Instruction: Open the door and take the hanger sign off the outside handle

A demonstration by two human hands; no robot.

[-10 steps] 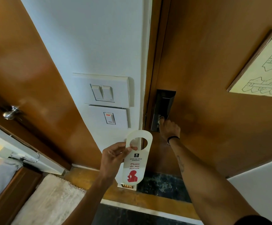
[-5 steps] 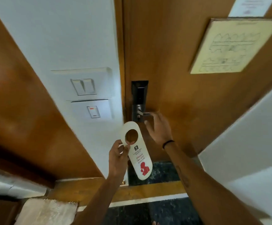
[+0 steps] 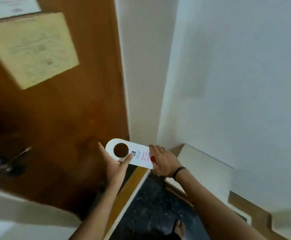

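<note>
Hanger sign lies nearly flat, long axis running 9 to 3 o'clock, hole end left. Left hand pinches the hole end, thumb on top; right hand, fingers spread, rests on the far end. Door handle sits well apart at 9 o'clock.

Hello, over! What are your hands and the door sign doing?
Left hand holds the door sign. Right hand touches its far end. Nothing blocking.

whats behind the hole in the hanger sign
Through the round hole in the hanger sign only dark brown shows, apparently the wooden door beyond. The left hand pinches the sign just below the hole; the right hand covers its far end.
</note>
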